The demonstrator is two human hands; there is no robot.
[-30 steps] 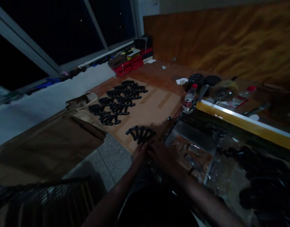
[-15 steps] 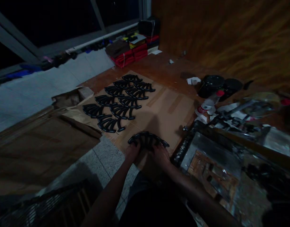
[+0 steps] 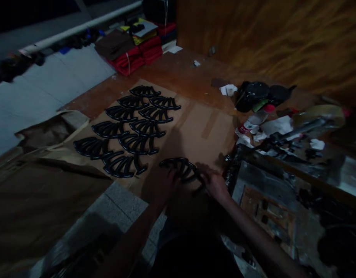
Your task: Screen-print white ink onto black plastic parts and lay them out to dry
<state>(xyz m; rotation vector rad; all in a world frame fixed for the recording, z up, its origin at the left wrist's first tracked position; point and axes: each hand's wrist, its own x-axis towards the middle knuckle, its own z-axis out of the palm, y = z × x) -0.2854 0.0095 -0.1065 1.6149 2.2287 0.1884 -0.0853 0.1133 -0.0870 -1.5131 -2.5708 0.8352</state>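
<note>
Black fan-shaped parts (image 3: 128, 131), nine by count, lie in two staggered rows on the cardboard (image 3: 201, 131) covering the table (image 3: 178, 73); one more part (image 3: 180, 169) sits apart at the near edge, not yet in a row. Left hand (image 3: 163, 183) and right hand (image 3: 214, 181) both close a grip on this part, one at each end. A bottle (image 3: 254, 121) carries a red-and-white label, too blurred to read.

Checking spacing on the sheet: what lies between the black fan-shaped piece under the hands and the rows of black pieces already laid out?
In the head view, only bare cardboard separates the held piece from the laid-out rows.
</note>
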